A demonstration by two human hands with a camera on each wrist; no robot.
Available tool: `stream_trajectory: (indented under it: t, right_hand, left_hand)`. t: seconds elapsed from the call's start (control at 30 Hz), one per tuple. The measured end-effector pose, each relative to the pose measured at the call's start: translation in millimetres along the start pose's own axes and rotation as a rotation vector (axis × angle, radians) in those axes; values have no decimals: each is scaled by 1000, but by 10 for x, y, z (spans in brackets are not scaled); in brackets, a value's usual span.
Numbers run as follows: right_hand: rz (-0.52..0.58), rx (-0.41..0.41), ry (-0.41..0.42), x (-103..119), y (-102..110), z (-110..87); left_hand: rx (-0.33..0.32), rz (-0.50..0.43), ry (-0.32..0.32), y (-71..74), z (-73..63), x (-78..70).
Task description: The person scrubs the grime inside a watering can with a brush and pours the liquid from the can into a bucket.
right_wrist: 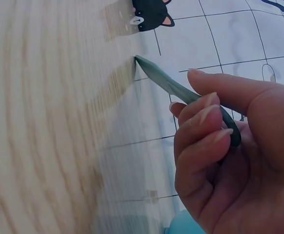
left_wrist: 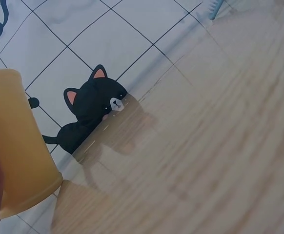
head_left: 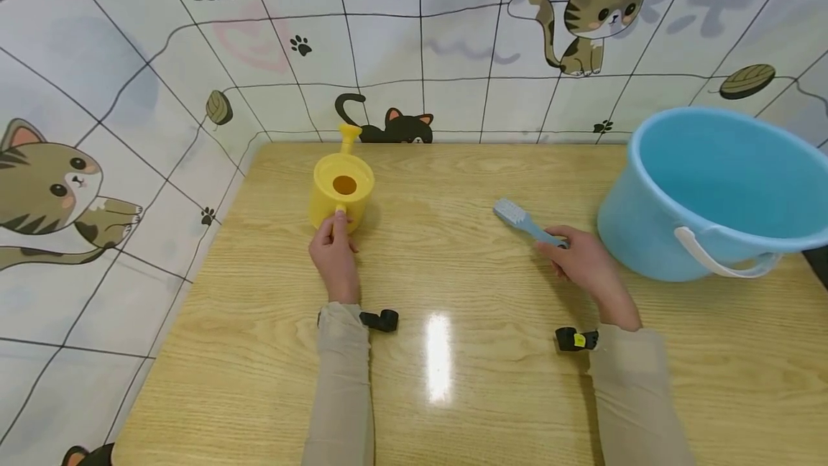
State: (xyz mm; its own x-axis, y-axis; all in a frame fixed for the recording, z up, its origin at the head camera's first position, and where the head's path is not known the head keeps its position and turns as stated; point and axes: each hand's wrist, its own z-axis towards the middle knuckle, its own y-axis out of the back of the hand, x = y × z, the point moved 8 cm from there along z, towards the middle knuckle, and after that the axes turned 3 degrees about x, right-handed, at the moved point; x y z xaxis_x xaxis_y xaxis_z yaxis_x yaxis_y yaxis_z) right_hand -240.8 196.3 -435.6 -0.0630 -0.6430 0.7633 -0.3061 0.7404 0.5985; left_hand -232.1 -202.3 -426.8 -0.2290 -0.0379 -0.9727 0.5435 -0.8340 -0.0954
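My left hand (head_left: 335, 254) pinches the rear handle of a yellow toy watering can (head_left: 321, 200) on the left of the table. The can's round top opening faces up and its spout points toward the wall. In the left wrist view, the can's side (left_wrist: 20, 141) shows at the left edge, with a fingertip beside it. My right hand (head_left: 585, 261) grips the handle of a small light-blue brush (head_left: 514, 213), its pale textured head pointing away to the left. In the right wrist view, the curled fingers (right_wrist: 195, 151) wrap the brush handle, and the brush tip reaches close over the tabletop.
A large light-blue bucket (head_left: 621, 214) with a white handle (head_left: 711, 257) stands to the right of my right hand. The wooden table (head_left: 440, 257) meets a wall (head_left: 453, 56) printed with cats and grid lines at the back and left.
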Motion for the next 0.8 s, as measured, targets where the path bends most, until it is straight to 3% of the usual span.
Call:
stream_trajectory:
  t: [0.1,0.37,0.5,0.67,0.8]
  right_hand:
    - [-38,-20,-21,1,0,6]
    - [-114,0,-72,-4,-14,22]
    - [-151,-17,-56,-3,2,25]
    - [-220,-68,-17,16,40,12]
    - [-230,-68,-12,15,27,6]
  left_hand:
    - [17,17,-19,-5,13,71]
    - [90,130,-34,-73,12,95]
    - [125,145,-33,-129,12,85]
    - [186,116,17,-209,-12,125]
    - [186,140,5,-231,-32,137]
